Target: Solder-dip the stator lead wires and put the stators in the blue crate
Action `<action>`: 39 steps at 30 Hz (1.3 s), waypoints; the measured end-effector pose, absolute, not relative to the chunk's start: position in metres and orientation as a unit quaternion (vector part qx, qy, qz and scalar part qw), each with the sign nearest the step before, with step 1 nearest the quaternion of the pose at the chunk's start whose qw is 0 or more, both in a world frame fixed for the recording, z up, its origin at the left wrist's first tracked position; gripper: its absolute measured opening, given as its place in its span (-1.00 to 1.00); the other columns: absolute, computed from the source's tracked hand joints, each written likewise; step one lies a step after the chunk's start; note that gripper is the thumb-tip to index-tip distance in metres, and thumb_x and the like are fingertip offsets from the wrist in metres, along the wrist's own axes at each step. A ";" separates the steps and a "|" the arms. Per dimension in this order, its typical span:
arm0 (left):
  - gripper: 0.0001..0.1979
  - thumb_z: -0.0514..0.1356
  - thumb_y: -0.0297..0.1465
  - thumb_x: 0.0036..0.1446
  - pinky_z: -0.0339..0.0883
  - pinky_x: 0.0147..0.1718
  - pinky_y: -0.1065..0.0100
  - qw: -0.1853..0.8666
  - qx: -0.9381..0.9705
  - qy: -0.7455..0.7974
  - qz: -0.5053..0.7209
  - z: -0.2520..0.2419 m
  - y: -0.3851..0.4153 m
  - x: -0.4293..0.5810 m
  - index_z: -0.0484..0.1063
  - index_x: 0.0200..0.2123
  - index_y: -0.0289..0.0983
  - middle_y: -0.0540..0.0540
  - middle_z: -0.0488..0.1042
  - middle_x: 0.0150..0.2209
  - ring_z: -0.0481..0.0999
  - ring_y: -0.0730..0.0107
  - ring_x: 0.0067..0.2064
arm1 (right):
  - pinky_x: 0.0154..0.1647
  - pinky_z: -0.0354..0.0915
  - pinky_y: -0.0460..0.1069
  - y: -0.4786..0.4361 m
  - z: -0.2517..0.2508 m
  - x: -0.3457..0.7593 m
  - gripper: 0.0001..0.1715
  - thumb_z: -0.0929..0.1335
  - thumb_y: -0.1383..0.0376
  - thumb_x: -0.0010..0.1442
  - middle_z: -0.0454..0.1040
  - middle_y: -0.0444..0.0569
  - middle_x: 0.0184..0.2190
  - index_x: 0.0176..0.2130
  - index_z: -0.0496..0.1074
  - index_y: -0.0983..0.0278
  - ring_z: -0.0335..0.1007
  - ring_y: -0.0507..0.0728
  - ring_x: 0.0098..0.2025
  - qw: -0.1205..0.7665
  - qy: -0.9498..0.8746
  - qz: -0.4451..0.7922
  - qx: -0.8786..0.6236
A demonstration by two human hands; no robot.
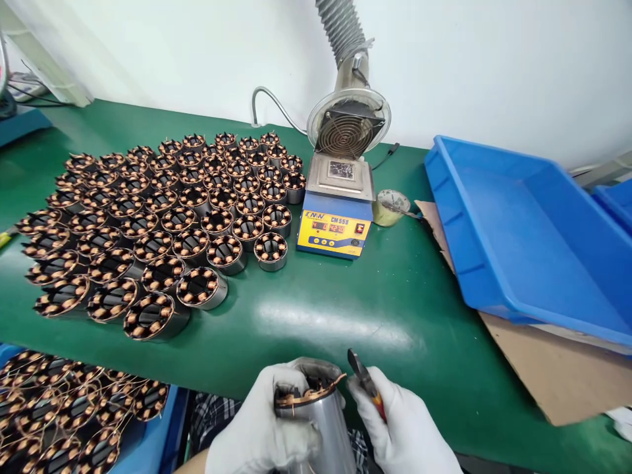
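Currently the left hand (266, 424) clamps around the copper-wound cylinder (332, 428) near the front edge of the tabletop (405, 296) while the right hand (397, 421) grips pliers (366, 378) beside its projecting wire (340, 378); steady hold, with tips (352, 359) kept off the coils (311, 395), seems advisable.

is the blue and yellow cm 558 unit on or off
On: the blue and yellow unit shows lit red digits.

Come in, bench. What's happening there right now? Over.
Left grip: around stator. Right grip: holding pliers. Stator: wire end jutting toward right grip. Nothing visibly blocking pliers.
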State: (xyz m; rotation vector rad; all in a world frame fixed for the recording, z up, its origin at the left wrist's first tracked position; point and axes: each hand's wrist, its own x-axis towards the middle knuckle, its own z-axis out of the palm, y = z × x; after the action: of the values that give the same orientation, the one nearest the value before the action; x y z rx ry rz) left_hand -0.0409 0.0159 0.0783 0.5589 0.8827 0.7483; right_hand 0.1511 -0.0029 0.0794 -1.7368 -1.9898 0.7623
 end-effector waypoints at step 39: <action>-0.94 0.29 -0.49 -0.34 0.32 -0.23 0.21 0.730 0.393 0.464 0.311 0.066 0.033 -0.022 0.44 -0.67 -0.29 -0.24 0.54 -0.19 0.47 -0.02 -0.12 | -0.45 0.27 0.07 0.046 0.047 0.228 -0.62 0.20 0.11 0.25 0.47 0.15 -0.42 -0.28 0.40 0.34 0.44 0.28 -0.42 -0.070 -0.575 -0.027 -0.815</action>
State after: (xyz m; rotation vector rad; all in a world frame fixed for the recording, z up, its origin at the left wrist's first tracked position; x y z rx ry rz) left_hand -0.0220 0.0329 0.0665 0.8659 1.0219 0.6849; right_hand 0.2282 0.0465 0.0467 -2.6792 -1.8922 -0.0900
